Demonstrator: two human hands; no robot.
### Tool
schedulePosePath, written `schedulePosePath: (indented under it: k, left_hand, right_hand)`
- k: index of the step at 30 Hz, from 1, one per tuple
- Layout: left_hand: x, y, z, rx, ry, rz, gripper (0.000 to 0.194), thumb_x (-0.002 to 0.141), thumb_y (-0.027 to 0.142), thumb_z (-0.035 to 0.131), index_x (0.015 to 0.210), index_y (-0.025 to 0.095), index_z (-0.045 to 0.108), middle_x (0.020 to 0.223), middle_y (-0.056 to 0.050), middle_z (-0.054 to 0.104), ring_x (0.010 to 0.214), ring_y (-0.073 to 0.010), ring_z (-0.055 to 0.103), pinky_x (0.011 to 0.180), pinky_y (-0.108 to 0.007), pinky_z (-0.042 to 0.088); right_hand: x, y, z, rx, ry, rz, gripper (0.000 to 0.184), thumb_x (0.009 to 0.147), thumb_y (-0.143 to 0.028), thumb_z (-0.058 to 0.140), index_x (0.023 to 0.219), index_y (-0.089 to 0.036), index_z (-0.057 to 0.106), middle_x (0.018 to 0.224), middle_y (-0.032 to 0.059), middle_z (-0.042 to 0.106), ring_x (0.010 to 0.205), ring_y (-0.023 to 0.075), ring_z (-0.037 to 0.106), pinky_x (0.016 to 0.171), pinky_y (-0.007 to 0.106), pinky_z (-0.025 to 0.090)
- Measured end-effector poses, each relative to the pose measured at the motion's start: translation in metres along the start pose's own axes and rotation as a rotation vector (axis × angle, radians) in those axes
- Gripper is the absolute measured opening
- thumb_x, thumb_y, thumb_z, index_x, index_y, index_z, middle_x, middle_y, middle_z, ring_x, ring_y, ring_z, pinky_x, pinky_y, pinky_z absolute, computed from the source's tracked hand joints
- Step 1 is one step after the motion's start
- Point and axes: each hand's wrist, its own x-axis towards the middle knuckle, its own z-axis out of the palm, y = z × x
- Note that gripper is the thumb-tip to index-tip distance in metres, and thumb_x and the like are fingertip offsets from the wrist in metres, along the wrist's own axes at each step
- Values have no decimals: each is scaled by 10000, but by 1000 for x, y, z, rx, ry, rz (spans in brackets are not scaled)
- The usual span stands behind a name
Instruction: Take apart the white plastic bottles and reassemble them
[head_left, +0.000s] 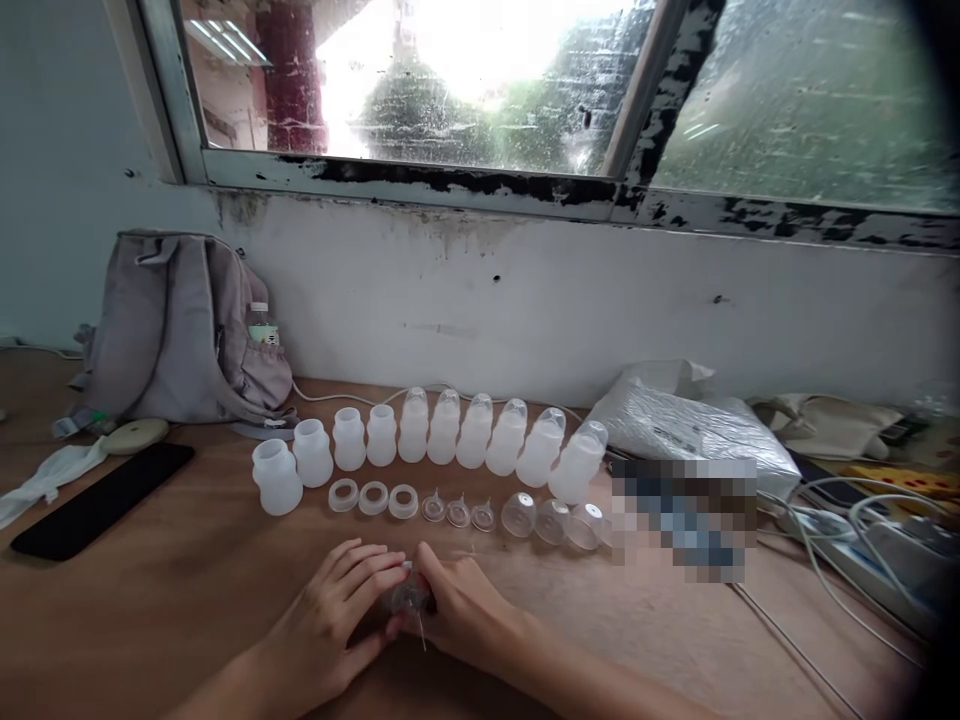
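My left hand [334,625] and my right hand [461,610] meet low on the wooden table [187,590], fingers pinched together round a small clear plastic part [409,598]. Behind them stands a curved row of white plastic bottles [420,435]; the left ones are uncapped, the right ones carry clear caps. In front of that row lie three white rings [373,497], three small clear teats [457,511] and three clear dome caps [553,520].
A grey backpack [180,330] with a drinks bottle in its pocket leans at the back left. A black phone [101,498] and a white cloth [45,475] lie at left. A plastic bag [690,420], cables and a power strip [847,530] crowd the right.
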Motion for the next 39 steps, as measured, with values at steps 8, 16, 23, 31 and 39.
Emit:
schedulePosePath:
  k: [8,16,23,31,39]
  left_hand:
    - [0,-3,2,14,61,-29,324,772,224,544,1090,202,491,1093,-55,587,1036,-196,519,951,-392,384]
    - [-4,-42,-6,289,228,-270,243,755,367,534,919,188,545,1001,-87,609,918,-252,556,810,-405,425]
    - [-7,-62,-17,309,101,-403,240,758,446,488,796,211,518,772,-27,615,722,-203,576,648,-320,445]
    - [-10,-61,-10,309,62,-391,228,776,413,473,856,205,522,786,-33,605,725,-194,577,649,-302,448]
    - [-10,-63,-10,266,101,-381,271,796,425,463,962,215,500,884,-29,627,789,-190,591,669,-290,455]
  right_hand:
    - [-4,-1,-8,-9,28,-153,360,824,-536,392,783,-192,487,686,9,643,575,131,595,473,223,267]
    - [-3,12,-10,55,156,99,237,813,-348,482,984,-195,425,796,21,615,663,157,587,554,229,346]
    - [0,26,-14,30,113,229,273,802,-201,410,1072,-174,386,825,45,602,715,170,571,593,244,347]
    - [0,26,-27,63,11,234,326,757,-198,468,1079,-202,416,823,35,595,689,159,549,579,230,325]
    - [2,27,-21,10,61,225,202,858,-278,370,1026,-208,456,737,26,611,654,165,565,540,234,308]
